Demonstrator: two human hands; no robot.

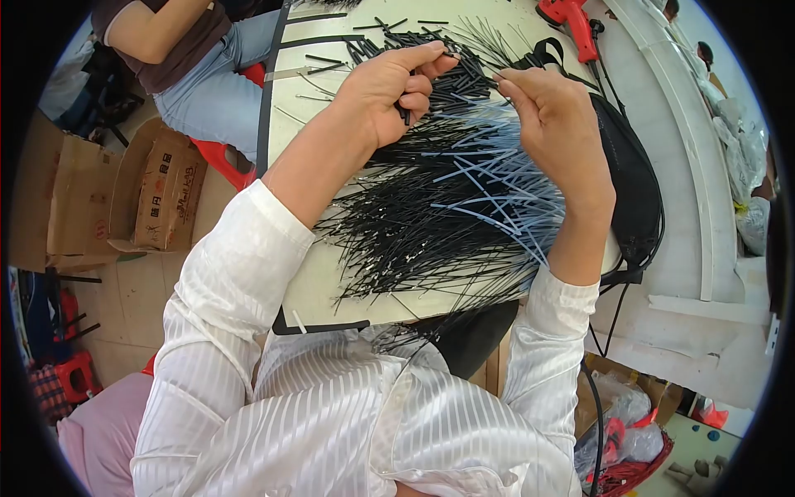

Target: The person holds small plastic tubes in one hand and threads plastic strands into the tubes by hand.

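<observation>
- An assembly workshop, by its look.
- Thin black and pale-blue wires (389,224) massed across the cream-topped table (319,291), short black tube pieces (468,76) toward its far edge.
- Red pistol-shaped corded tool (571,29) near the right edge's far end.
- Another seated person (195,91) and brown cardboard boxes (170,195) beyond the left edge.

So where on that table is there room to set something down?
Two bare patches on the table: its near-left corner, between left sleeve and black wires, and its far end, left of the red tool. Wires and black tubes crowd the middle.
</observation>
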